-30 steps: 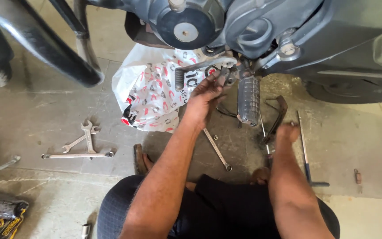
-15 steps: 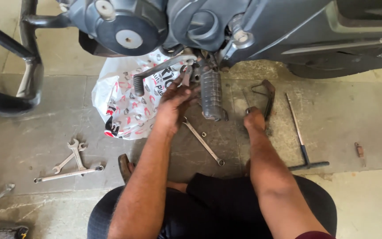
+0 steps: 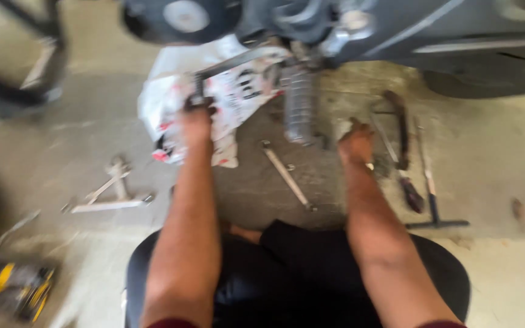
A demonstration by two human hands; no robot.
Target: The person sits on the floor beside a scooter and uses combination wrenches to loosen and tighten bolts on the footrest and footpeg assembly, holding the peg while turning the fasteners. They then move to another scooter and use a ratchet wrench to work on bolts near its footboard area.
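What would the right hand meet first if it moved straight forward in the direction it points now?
Probably the underside of the motorcycle: the right hand points up-frame over bare concrete floor, with the footpeg just to its left. The frame is blurred, so depth is uncertain.

Crossed spanners (image 3: pixel 112 188) lie toward the concrete floor's (image 3: pixel 499 164) left edge, a yellow-and-black tool (image 3: pixel 13 290) in its lower left corner. A T-handled wrench (image 3: pixel 431 191) and screwdriver (image 3: pixel 403 176) lie right.

Blurred downward look at a concrete floor (image 3: pixel 62 140) beneath a motorcycle (image 3: pixel 396 30). Left hand (image 3: pixel 195 118) gripping a lever's rubber end (image 3: pixel 197 91) over a white plastic bag (image 3: pixel 238 91). Right hand (image 3: pixel 355 143) resting on the floor, near a wrench (image 3: pixel 287 176) and a T-handle tool (image 3: pixel 431 188).
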